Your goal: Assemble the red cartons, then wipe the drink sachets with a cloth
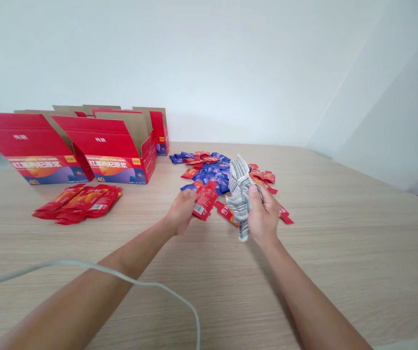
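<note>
My left hand [182,211] is closed on the edge of a red sachet [205,200], whose barcode side faces me. In my right hand [264,214] is a crumpled grey-and-white striped cloth [240,192], its loose end hanging toward the table. Behind both hands spreads a heap of blue sachets [212,174] mixed with red ones. Some red sachets [265,176] lie partly hidden behind the cloth and right hand. Another red sachet [225,212] rests on the table between my hands.
A stack of red sachets [81,201] lies at the left. Behind it stand several red boxes with raised flaps, among them a front box [116,167] and a left box [48,167]. A white cable [139,282] crosses over my left forearm. A white wall [231,73] rises behind the wooden table [358,233].
</note>
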### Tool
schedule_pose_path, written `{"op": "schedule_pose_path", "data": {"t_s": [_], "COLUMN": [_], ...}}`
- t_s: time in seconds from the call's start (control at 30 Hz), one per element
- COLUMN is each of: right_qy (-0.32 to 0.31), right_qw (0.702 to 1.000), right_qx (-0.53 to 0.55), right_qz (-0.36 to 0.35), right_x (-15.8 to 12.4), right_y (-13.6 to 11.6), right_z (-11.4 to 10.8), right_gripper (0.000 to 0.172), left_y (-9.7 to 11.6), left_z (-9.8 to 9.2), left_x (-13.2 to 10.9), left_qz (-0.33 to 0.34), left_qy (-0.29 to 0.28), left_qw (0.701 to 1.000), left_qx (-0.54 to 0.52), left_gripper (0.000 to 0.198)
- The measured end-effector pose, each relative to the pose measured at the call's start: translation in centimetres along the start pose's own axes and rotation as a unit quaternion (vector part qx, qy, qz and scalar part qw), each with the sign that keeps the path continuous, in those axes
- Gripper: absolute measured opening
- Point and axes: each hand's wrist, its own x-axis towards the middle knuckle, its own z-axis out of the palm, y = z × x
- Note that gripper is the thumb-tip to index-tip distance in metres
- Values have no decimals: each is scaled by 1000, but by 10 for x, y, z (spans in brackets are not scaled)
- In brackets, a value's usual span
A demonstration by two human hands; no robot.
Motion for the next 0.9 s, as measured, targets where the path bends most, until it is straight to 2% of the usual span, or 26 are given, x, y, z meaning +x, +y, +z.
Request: {"op": "schedule_pose_path", "data": {"t_s": [0.07, 0.13, 0.17, 0.27, 0.37, 0.43, 0.53, 0.6, 0.73, 0.9], "right_qy": [-6, -32, -61, -158, -173, -134, -63, -49, -107, -206], "right_qw": [1000, 997, 994, 978, 973, 980, 987, 987, 981, 962], "right_qx": [-25, -46, -52, -66, -66, -54, -53, -73, -100, -76], "right_qz": [-15, -47, -69, -122, -137, -139, -134, -131, -127, -165], "right_x": [-14, -32, -42, -67, -71, -63, -49, -47, -59, -83], "right_y": [0, -1, -1, -6, -14, -20, -23, -23, -25, -42], "right_z": [15, 35, 46, 70, 76, 71, 64, 63, 69, 77], "right_gripper": [39, 39, 40, 41, 41, 41, 41, 42, 44, 41], "left_y": [-4, -6, -7, -8, -7, -6, -1, 5, 16, 23], "left_z": [4, 13, 19, 30, 31, 31, 35, 39, 36, 9], "left_x": [-16, -30, -36, -50, -59, -65, -71, -72, -65, -45], "left_qz": [-60, -105, -114, -108, -102, -104, -117, -120, -106, -118], "left_qy": [17, 36, 44, 55, 36, 0, -41, -49, -11, 56], "left_qw": [985, 951, 938, 909, 874, 862, 858, 856, 852, 847], "left_qx": [-161, -288, -325, -399, -473, -497, -498, -500, -512, -515], "left_gripper": [12, 8, 8, 29, 37, 41, 48, 50, 48, 54]}}
